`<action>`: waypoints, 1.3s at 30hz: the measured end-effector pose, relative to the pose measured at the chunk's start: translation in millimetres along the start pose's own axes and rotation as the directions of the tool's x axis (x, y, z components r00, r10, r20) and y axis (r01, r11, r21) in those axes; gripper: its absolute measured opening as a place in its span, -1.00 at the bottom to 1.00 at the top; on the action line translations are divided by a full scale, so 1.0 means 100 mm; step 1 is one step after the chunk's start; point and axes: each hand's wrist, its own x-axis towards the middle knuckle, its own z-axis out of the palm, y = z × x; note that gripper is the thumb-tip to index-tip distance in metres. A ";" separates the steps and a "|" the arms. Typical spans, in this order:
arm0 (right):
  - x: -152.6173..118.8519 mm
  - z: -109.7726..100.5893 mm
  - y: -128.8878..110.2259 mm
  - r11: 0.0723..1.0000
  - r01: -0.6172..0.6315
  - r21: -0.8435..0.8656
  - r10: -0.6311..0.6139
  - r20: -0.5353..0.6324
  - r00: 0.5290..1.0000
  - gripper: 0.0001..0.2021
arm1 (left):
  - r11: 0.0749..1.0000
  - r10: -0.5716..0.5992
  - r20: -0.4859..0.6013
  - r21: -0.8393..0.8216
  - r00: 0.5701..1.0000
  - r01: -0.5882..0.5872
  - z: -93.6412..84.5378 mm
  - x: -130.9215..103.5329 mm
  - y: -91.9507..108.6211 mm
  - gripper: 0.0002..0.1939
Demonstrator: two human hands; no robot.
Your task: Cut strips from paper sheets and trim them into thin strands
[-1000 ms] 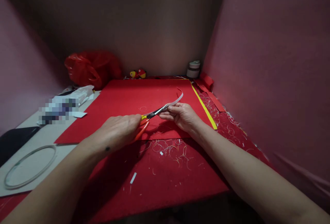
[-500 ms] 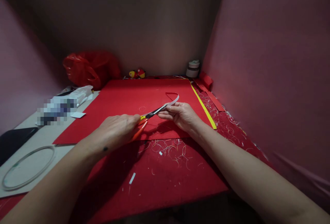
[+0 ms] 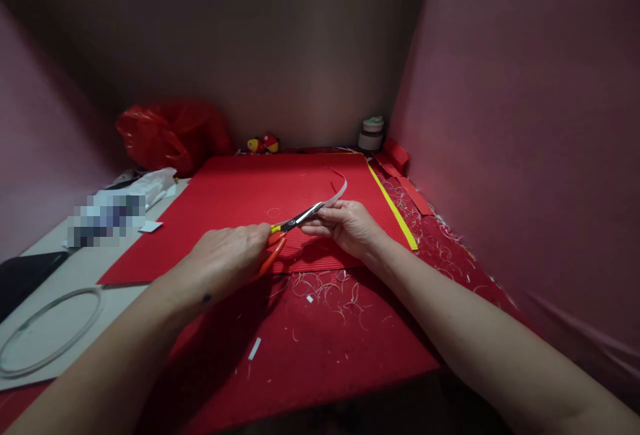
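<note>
The left hand (image 3: 227, 255) is wrapping its fingers around the orange handles of the scissors (image 3: 293, 225), whose blades are pointing up and to the right toward the paper strip (image 3: 339, 193). The right hand (image 3: 347, 225) is pinching that thin strip, which is curling up over the red corrugated sheet (image 3: 240, 208) on the counter (image 3: 75, 275). The red plastic bag (image 3: 170, 133) at the back is bunched up, so what is inside is hiding.
</note>
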 end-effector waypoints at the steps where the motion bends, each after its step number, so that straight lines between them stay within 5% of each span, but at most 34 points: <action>1: 0.00 0.00 0.00 1.000 -0.002 -0.005 0.002 -0.003 1.000 -0.96 | 1.000 0.001 -0.002 0.001 1.000 -0.001 -0.01 0.00 0.00 -0.71; 16: 0.08 -0.11 0.01 0.999 0.042 0.034 -0.041 -0.033 0.999 -0.97 | 0.999 -0.030 0.044 -0.019 0.999 0.031 -0.05 0.01 0.00 -0.64; 39: 0.04 -0.03 0.01 1.000 0.002 0.008 -0.002 0.027 1.000 -0.98 | 0.998 0.022 -0.027 -0.064 0.999 -0.024 0.10 0.03 -0.04 -0.73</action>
